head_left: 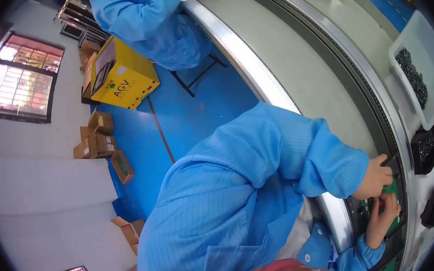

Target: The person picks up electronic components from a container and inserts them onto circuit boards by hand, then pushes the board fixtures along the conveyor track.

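My left hand [377,177] reaches out of a blue sleeve and curls over the upper edge of a black fixture [356,211] on the line's rim. A green circuit board [394,191] lies in that fixture. Just below, my right hand [383,217] has its fingers on the board, with the thumb closed against them. Most of the board is hidden under both hands. My own blue coat fills the middle of the view.
A pale curved conveyor [315,75] with metal rails runs top to bottom. A white bin [428,39] of small dark parts and black trays [424,147] sit beyond it. A co-worker in blue [156,27] sits further up. A yellow cart [121,74] and cardboard boxes [96,141] stand on the blue floor.
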The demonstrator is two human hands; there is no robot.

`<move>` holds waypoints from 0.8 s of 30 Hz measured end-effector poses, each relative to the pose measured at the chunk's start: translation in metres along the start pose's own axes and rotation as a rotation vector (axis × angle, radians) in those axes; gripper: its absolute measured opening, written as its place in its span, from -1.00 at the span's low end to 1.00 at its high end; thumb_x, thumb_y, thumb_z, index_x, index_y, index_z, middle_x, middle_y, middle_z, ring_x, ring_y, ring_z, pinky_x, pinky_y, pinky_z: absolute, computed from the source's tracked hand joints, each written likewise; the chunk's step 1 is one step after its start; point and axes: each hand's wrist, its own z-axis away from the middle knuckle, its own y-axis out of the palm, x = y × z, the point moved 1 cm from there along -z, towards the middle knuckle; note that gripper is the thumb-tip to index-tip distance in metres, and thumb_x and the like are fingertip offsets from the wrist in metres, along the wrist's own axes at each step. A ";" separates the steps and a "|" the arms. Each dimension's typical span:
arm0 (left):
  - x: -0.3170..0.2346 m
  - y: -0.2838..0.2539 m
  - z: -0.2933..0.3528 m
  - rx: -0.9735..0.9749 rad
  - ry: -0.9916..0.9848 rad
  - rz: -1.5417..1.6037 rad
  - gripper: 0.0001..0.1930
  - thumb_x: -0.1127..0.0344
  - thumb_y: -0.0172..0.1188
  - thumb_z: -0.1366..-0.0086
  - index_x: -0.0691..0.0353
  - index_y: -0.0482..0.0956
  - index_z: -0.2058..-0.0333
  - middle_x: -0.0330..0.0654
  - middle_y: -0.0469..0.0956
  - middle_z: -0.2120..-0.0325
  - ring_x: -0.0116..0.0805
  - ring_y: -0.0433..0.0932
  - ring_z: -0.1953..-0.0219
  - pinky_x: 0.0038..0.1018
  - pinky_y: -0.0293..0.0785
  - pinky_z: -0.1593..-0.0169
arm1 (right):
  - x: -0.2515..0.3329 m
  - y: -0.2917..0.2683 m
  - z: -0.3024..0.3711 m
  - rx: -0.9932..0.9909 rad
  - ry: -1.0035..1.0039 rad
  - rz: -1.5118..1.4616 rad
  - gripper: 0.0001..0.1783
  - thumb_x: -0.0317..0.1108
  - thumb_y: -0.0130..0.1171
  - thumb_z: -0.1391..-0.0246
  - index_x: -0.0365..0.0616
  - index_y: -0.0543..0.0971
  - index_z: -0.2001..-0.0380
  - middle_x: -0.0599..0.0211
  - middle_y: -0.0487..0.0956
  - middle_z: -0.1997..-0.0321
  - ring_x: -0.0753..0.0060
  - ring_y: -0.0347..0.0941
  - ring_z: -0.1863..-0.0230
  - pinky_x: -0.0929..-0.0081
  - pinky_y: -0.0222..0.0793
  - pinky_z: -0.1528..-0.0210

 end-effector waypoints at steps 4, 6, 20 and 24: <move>0.005 0.019 -0.003 -0.104 0.011 0.061 -0.88 0.26 0.19 0.02 0.04 0.62 0.44 -0.20 0.44 0.25 -0.23 0.28 0.11 -0.02 0.07 -0.08 | 0.004 0.000 -0.002 -0.008 0.015 0.007 -0.92 -0.51 0.07 0.04 -0.16 0.42 0.42 0.40 0.37 0.42 0.43 0.21 0.44 0.51 0.03 0.10; 0.005 0.027 -0.001 -0.156 0.010 0.102 -0.88 0.26 0.20 0.03 0.03 0.62 0.45 -0.21 0.43 0.24 -0.23 0.28 0.10 -0.02 0.07 -0.09 | 0.004 -0.001 0.003 -0.019 0.043 0.015 -0.92 -0.51 0.08 0.04 -0.15 0.41 0.42 0.41 0.37 0.43 0.44 0.21 0.45 0.52 0.02 0.11; 0.003 0.013 0.006 -0.123 0.026 0.100 -0.90 0.27 0.20 -0.01 0.05 0.63 0.45 -0.19 0.41 0.25 -0.22 0.29 0.08 0.01 0.08 -0.13 | 0.008 -0.005 0.001 -0.031 0.059 -0.044 -0.88 -0.54 0.11 0.09 -0.15 0.41 0.43 0.41 0.37 0.42 0.45 0.22 0.44 0.50 0.02 0.07; 0.001 0.009 0.006 -0.097 0.002 0.086 -0.90 0.28 0.20 -0.02 0.06 0.63 0.45 -0.17 0.41 0.26 -0.22 0.29 0.07 0.01 0.08 -0.15 | 0.008 -0.007 0.000 -0.027 0.063 -0.045 -0.89 -0.54 0.11 0.09 -0.15 0.41 0.44 0.41 0.36 0.43 0.45 0.21 0.44 0.50 0.02 0.06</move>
